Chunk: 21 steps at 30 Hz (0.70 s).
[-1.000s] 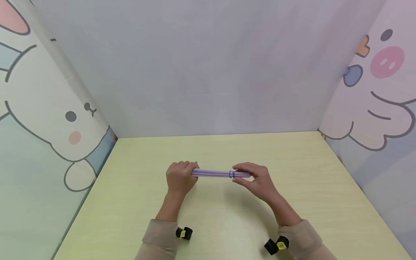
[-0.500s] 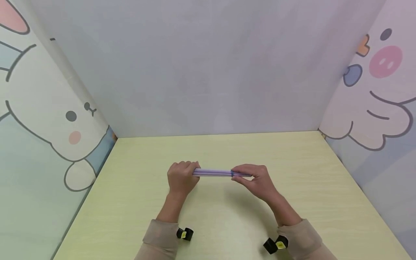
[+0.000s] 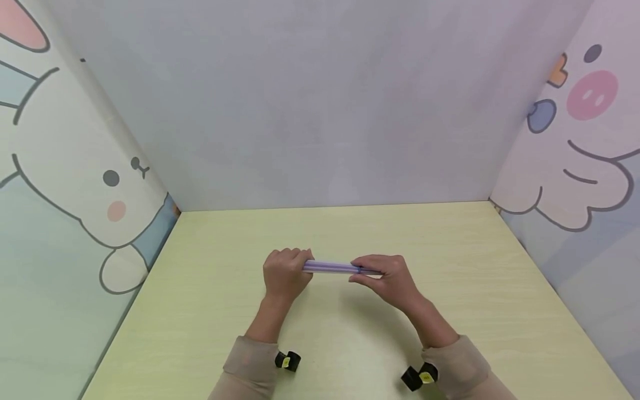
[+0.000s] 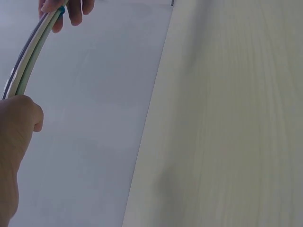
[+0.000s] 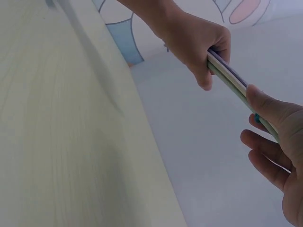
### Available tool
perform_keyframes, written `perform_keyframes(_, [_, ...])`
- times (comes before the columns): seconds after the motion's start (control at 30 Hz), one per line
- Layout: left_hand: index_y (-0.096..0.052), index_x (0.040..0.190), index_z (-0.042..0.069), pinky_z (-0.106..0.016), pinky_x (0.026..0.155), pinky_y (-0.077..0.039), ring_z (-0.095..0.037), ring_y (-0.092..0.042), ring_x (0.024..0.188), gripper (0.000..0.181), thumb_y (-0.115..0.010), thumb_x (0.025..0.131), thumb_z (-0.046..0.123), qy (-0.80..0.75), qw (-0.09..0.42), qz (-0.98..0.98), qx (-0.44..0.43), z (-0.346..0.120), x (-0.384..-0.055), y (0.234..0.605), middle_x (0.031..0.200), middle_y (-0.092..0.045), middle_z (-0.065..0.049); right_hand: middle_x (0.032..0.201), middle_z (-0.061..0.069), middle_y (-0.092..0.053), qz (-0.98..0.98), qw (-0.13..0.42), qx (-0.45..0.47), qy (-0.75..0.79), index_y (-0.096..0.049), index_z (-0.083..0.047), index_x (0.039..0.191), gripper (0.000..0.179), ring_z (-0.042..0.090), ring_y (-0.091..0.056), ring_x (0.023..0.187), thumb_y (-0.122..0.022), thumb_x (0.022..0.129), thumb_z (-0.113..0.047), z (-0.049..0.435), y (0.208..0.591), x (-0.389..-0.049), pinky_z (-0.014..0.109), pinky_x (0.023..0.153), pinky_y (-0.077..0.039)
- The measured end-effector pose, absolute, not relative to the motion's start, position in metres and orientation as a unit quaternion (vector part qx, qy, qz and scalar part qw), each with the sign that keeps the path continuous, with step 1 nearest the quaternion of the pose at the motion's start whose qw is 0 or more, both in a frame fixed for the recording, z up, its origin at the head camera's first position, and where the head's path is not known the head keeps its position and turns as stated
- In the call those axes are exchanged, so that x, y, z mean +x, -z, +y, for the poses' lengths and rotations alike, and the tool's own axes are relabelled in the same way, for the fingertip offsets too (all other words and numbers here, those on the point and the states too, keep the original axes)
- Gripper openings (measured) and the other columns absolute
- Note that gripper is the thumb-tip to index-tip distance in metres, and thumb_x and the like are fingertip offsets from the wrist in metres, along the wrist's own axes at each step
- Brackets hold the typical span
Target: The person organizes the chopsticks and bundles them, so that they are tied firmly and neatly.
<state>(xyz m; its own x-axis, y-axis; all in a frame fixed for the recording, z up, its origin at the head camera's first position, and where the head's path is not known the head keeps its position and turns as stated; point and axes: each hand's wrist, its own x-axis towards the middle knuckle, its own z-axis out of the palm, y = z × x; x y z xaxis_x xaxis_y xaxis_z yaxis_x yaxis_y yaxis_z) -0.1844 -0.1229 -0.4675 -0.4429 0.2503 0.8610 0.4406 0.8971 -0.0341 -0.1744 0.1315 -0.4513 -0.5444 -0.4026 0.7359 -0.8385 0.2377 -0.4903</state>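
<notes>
Head view, lower centre: left hand [image 3: 287, 274] grips a bundle [image 3: 327, 267], right hand [image 3: 391, 280] pinches and partly hides its end. Cartoon walls [image 3: 55, 261] flank the worktop [image 3: 225, 236].

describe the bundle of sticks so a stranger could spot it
Find the pale yellow table, then the left hand and right hand above it. Both hold the bundle of sticks. Unlike the black cameras by the sleeves, it is slim, striped lengthwise and ringed by a small bluish band.
</notes>
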Motion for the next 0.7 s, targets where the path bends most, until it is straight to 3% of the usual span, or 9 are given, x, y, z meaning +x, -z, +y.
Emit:
perform_keyframes(0.17, [-0.065,0.061,0.014,-0.029,0.043,-0.037,-0.014,-0.047,0.041,0.018,-0.071,0.078,0.01,0.094,0.491,-0.844,-0.194,-0.1259,-0.1851,0.4681,0.053,-0.061,0.003,0.096,0.013,-0.077,-0.744,0.273,0.421,-0.441,-0.076,0.002,0.104,0.046,0.024,-0.075,0.081,-0.092,0.062,-0.002,0.1338,0.4478,-0.1748,0.024,0.076,-0.057])
perform_keyframes(0.27, [-0.066,0.062,0.014,-0.03,0.043,-0.038,-0.015,-0.046,0.041,0.017,-0.073,0.076,0.01,0.093,0.498,-0.842,-0.184,-0.1296,-0.1859,0.4672,0.054,-0.061,0.001,0.095,0.012,-0.077,-0.743,0.287,0.427,-0.429,-0.076,0.003,0.104,0.04,0.025,-0.075,0.081,-0.089,0.066,0.0,0.1358,0.4452,-0.1748,0.025,0.077,-0.057])
perform_keyframes(0.47, [-0.064,0.061,0.014,-0.031,0.043,-0.04,-0.015,-0.043,0.041,0.017,-0.074,0.074,0.009,0.097,0.503,-0.84,-0.179,-0.1316,-0.1863,0.4651,0.054,-0.061,0.001,0.092,0.008,-0.077,-0.755,0.278,0.441,-0.398,-0.077,0.0,0.101,0.032,0.021,-0.075,0.079,-0.085,0.071,0.006,0.136,0.4427,-0.1741,0.028,0.073,-0.059])
perform_keyframes(0.7, [-0.064,0.06,0.014,-0.031,0.043,-0.04,-0.015,-0.045,0.041,0.014,-0.071,0.07,0.007,0.1,0.515,-0.828,-0.195,-0.1258,-0.1838,0.4669,0.053,-0.06,0.001,0.093,0.006,-0.077,-0.778,0.287,0.453,-0.328,-0.078,-0.001,0.1,0.027,0.016,-0.075,0.078,-0.087,0.076,-0.008,0.1308,0.4413,-0.1709,0.028,0.066,-0.058])
